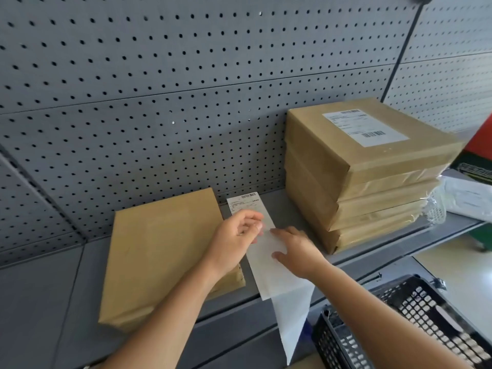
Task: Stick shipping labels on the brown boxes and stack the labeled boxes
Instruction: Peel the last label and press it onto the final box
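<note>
A flat brown box (159, 251) with no label lies on the grey shelf at the left. Right of it runs a strip of white label paper (277, 278); its far end shows a printed shipping label (246, 202), its near end hangs over the shelf's front edge. My left hand (237, 235) pinches the label's lower edge between thumb and fingers. My right hand (298, 251) lies flat on the backing strip, fingers spread. At the right stands a stack of several brown boxes (367, 187), and the top one carries a white label (364, 126).
A grey pegboard wall (159, 89) closes the back of the grey shelf (40, 302). A black mesh basket (415, 326) stands at the lower right below the shelf edge. Clear plastic wrapping (436, 206) and a red and green carton (479, 155) lie right of the stack.
</note>
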`<state>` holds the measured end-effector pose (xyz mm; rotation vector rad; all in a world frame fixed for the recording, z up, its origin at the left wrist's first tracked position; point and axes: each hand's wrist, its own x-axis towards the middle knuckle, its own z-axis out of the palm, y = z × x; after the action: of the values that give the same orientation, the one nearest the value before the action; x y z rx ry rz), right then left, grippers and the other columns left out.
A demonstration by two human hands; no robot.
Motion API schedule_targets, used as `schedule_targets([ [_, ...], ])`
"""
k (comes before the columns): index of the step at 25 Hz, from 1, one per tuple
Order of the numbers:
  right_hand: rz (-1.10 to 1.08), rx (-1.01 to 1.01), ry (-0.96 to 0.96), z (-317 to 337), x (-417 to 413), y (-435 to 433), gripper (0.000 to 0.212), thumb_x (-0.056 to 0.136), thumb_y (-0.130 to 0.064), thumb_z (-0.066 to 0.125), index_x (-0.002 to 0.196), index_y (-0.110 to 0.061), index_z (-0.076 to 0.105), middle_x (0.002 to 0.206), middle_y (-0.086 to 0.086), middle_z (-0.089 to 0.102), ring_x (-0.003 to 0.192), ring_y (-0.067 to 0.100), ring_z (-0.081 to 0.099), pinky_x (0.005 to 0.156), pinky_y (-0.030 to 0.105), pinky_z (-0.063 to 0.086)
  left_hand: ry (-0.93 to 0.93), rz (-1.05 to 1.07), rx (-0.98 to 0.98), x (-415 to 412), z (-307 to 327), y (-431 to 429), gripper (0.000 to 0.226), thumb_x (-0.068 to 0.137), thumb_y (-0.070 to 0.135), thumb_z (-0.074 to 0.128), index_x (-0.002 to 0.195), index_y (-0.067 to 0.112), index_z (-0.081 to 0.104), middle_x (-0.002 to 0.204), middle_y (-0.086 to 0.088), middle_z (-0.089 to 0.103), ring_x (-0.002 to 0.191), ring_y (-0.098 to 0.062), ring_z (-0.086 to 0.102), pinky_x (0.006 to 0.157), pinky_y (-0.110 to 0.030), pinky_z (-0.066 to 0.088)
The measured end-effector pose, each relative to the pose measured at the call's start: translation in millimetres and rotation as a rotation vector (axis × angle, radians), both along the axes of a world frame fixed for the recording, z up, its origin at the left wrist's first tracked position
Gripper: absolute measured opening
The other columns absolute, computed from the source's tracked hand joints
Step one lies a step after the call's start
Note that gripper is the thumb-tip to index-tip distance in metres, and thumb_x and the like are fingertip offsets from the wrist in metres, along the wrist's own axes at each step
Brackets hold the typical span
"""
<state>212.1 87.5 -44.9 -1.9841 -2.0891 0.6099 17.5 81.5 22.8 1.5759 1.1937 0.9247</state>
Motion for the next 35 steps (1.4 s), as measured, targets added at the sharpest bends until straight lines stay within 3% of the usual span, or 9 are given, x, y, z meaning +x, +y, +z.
schedule_targets([
  [4, -0.128, 0.214, 0.114, 6.3, -1.9, 4.7, 0.028, 0.094, -0.013, 0.057, 0.119, -0.023, 0.067, 0.116, 0.002, 0.059, 0.105, 0.025, 0.060, 0.084, 0.036, 0.052, -0.064, 0.052, -0.032, 2.6, -2.1, 2.6, 0.013, 0.102, 0.008, 0.058, 0.109, 0.007, 0.069, 0.099, -0.016, 0.074, 0.088, -0.026, 0.073, 0.079, -0.036, 0.063],
  [11, -0.287, 0.468, 0.570, 91.4, -8.3, -3.4, 0.014, 0.098, -0.018, 0.055, 0.102, -0.025, 0.067, 0.097, -0.010, 0.066, 0.088, 0.003, 0.060, 0.072, 0.021, 0.047, -0.157, 0.083, -0.081, 2.0, -3.4, 2.8, 0.028, 0.105, 0.025, 0.054, 0.100, 0.001, 0.067, 0.093, -0.015, 0.075, 0.088, -0.031, 0.074, 0.079, -0.035, 0.062],
  [16, -0.120, 0.443, 0.753, 112.7, -19.6, -29.3, 0.015, 0.098, -0.016, 0.057, 0.097, -0.029, 0.063, 0.089, -0.014, 0.066, 0.077, 0.013, 0.060, 0.063, 0.028, 0.049, -0.338, 0.083, -0.283, -2.0, 10.6, 5.7, 0.064, 0.105, 0.057, 0.029, 0.118, 0.011, 0.072, 0.105, -0.012, 0.079, 0.099, -0.026, 0.076, 0.084, -0.033, 0.061],
  [18, 0.003, 0.386, 0.734, 103.2, -18.3, -40.8, 0.021, 0.097, -0.009, 0.057, 0.098, -0.030, 0.061, 0.090, -0.016, 0.065, 0.079, 0.007, 0.061, 0.064, 0.018, 0.046, -0.429, 0.036, -0.337, -8.0, 12.6, 10.1, 0.069, 0.103, 0.063, 0.024, 0.125, 0.018, 0.070, 0.114, -0.007, 0.078, 0.107, -0.022, 0.074, 0.091, -0.039, 0.058],
  [20, 0.063, 0.319, 0.689, 88.5, -13.4, -48.5, 0.029, 0.094, -0.003, 0.057, 0.098, -0.031, 0.061, 0.095, -0.019, 0.065, 0.091, 0.002, 0.062, 0.078, 0.013, 0.045, -0.468, 0.060, -0.343, -11.6, 11.3, 13.0, 0.049, 0.105, 0.050, 0.039, 0.123, 0.018, 0.072, 0.119, -0.005, 0.077, 0.110, -0.021, 0.072, 0.093, -0.040, 0.057],
  [24, 0.128, 0.129, 0.658, 64.2, 0.4, -50.2, 0.032, 0.079, -0.008, 0.050, 0.099, -0.029, 0.066, 0.112, -0.010, 0.060, 0.114, 0.012, 0.057, 0.101, 0.028, 0.047, -0.469, 0.124, -0.279, -11.4, 6.3, 14.1, 0.024, 0.100, 0.013, 0.060, 0.122, 0.017, 0.071, 0.114, -0.001, 0.078, 0.113, -0.026, 0.070, 0.088, -0.036, 0.059],
  [29, -0.080, 0.191, 0.799, 68.5, 14.1, -31.0, 0.031, 0.086, 0.002, 0.054, 0.090, -0.022, 0.074, 0.115, 0.001, 0.060, 0.107, 0.008, 0.059, 0.096, 0.031, 0.049, -0.337, 0.064, -0.176, -11.0, 2.2, 11.7, 0.036, 0.097, 0.010, 0.066, 0.129, 0.024, 0.061, 0.115, 0.001, 0.078, 0.108, -0.017, 0.072, 0.093, -0.036, 0.057],
  [32, -0.197, 0.297, 0.741, 80.1, 6.3, -8.4, 0.027, 0.095, -0.009, 0.059, 0.109, -0.031, 0.066, 0.117, -0.002, 0.062, 0.094, 0.002, 0.063, 0.080, 0.016, 0.052, -0.355, -0.012, -0.174, -9.8, 1.3, 9.9, 0.039, 0.095, 0.005, 0.067, 0.130, 0.018, 0.058, 0.114, -0.005, 0.078, 0.106, -0.020, 0.074, 0.088, -0.028, 0.058],
  [35, -0.194, 0.194, 0.826, 90.1, -9.6, 10.7, 0.037, 0.097, -0.024, 0.063, 0.132, -0.032, 0.055, 0.126, -0.008, 0.060, 0.100, 0.005, 0.065, 0.077, 0.020, 0.058, -0.353, -0.049, -0.171, -10.6, -0.6, 9.7, 0.041, 0.094, -0.001, 0.066, 0.131, 0.014, 0.058, 0.113, -0.011, 0.078, 0.106, -0.025, 0.074, 0.088, -0.029, 0.058],
])
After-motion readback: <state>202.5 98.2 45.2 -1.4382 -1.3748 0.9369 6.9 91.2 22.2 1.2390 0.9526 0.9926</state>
